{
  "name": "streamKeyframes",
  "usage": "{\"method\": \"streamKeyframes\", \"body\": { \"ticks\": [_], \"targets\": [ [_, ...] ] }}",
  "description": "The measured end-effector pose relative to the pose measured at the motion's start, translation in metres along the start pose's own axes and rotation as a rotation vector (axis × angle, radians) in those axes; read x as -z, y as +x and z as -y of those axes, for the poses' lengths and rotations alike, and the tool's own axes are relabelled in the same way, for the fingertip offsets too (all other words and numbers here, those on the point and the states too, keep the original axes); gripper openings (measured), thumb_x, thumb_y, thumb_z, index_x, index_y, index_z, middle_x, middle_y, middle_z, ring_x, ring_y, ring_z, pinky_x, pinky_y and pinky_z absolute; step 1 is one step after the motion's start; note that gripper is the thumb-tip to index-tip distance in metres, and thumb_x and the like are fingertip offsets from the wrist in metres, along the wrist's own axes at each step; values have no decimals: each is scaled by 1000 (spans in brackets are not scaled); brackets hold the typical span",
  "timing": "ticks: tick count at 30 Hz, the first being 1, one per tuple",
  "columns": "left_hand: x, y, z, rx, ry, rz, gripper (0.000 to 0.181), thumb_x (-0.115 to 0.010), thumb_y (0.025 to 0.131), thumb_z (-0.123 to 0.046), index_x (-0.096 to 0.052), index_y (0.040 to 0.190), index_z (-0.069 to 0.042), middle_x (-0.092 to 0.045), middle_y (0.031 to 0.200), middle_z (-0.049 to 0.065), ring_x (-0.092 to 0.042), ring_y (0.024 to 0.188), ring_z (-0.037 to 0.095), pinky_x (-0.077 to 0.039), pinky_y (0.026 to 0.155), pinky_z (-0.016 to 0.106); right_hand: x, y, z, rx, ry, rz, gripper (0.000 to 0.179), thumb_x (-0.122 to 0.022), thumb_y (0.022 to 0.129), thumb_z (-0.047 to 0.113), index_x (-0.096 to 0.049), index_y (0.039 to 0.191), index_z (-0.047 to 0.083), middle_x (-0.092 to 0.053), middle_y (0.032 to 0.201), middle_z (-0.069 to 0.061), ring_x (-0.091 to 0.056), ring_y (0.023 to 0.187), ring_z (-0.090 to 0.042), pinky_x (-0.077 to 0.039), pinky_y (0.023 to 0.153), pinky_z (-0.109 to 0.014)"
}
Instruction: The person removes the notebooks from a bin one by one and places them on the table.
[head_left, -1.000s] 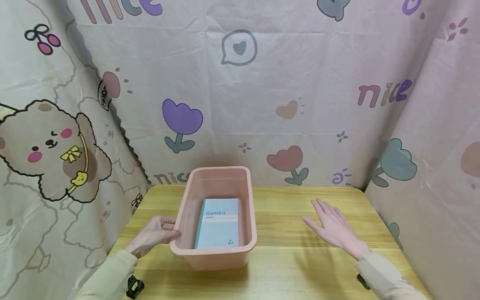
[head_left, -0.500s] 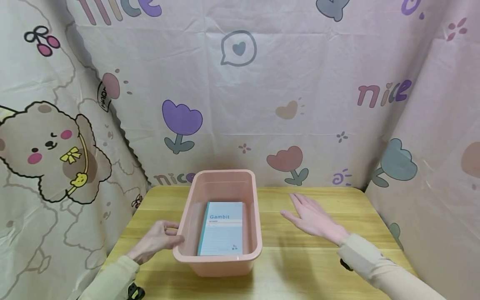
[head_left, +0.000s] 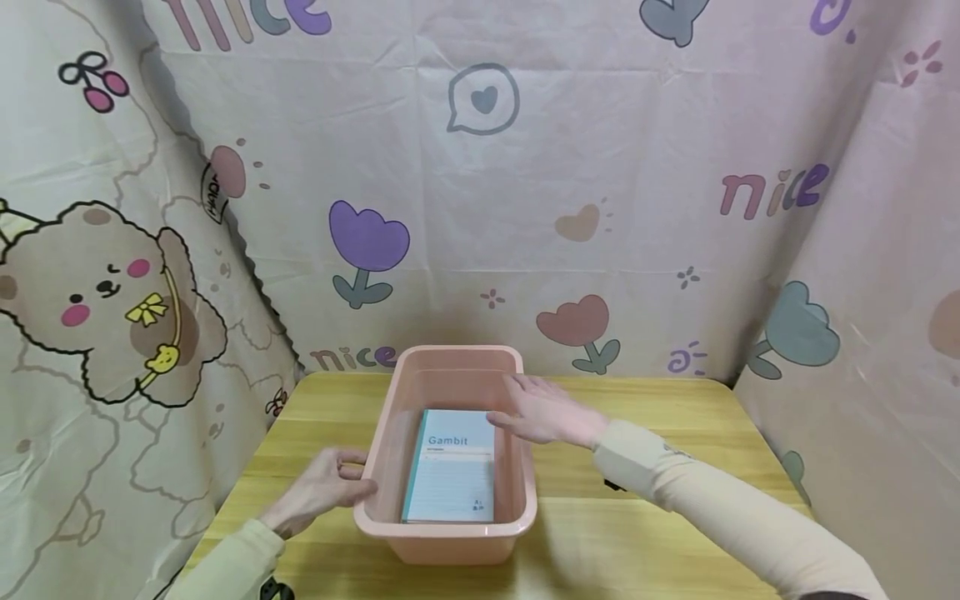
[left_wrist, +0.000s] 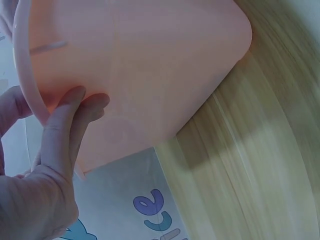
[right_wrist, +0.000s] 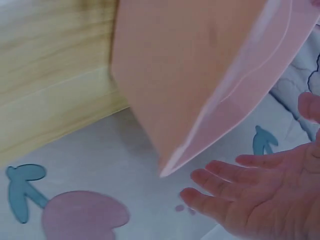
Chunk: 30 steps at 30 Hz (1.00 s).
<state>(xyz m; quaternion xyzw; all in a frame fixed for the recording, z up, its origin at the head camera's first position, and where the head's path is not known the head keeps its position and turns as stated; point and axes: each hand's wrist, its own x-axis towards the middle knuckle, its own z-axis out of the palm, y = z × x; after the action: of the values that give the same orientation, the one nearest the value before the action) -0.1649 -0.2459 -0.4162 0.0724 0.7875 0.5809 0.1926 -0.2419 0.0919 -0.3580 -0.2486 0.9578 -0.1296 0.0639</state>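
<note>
A pink plastic bin stands on the wooden table, and a pale blue "Gambit" notebook lies flat inside it. My left hand grips the bin's left rim. The left wrist view shows the fingers against the outer wall and the thumb over the rim. Above the bin's right rim hovers my right hand, palm down, fingers extended toward the inside. It holds nothing. In the right wrist view its straight fingers show apart from the bin's edge.
The wooden table extends to both sides of the bin. A patterned curtain hangs behind the table's back edge, and more curtain closes in on the left and right.
My right hand has swept left, from over the right side of the table to above the bin's right rim. The bin has shifted slightly right and nearer, with my left hand still gripping it.
</note>
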Motion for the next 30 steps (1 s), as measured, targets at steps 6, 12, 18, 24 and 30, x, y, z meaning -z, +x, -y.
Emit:
{"method": "streamKeyframes", "body": {
  "ticks": [6,12,18,24,30],
  "targets": [
    [-2,0,1,0,15,-5,62,-65,85,0,-37,133,29,-69,109,37,-75,94,36,-65,82,38,-2,28,29,-25,15,103,81,-49,99,55,-27,157,3,-34,163,-18,-35,150,-35,-35,123,-51],
    [-4,-2,0,-12,24,-8,61,-65,85,0,-39,131,29,-69,109,38,-75,94,38,-65,81,39,-6,53,56,-33,114,227,81,-51,99,51,-20,160,7,-23,168,-14,-28,154,-29,-30,127,-46],
    [-6,-4,1,-6,17,-13,61,-65,85,-1,-39,132,29,-69,109,37,-75,95,37,-66,81,39,-19,77,76,-23,129,276,76,-51,101,47,-26,157,2,-29,165,-17,-33,151,-31,-32,126,-44],
    [-8,-5,1,-5,6,-7,62,-64,85,0,-38,133,29,-69,109,37,-74,95,37,-66,81,38,-39,95,83,-165,17,314,84,-48,98,56,-23,159,4,-30,166,-13,-34,152,-30,-34,125,-44],
    [-8,-7,0,-6,-4,1,62,-64,86,-1,-38,133,29,-69,109,37,-74,96,37,-66,81,39,-62,102,84,-226,95,308,70,-51,99,50,-39,152,6,-37,162,-10,-39,148,-27,-36,124,-41]
  ]
}}
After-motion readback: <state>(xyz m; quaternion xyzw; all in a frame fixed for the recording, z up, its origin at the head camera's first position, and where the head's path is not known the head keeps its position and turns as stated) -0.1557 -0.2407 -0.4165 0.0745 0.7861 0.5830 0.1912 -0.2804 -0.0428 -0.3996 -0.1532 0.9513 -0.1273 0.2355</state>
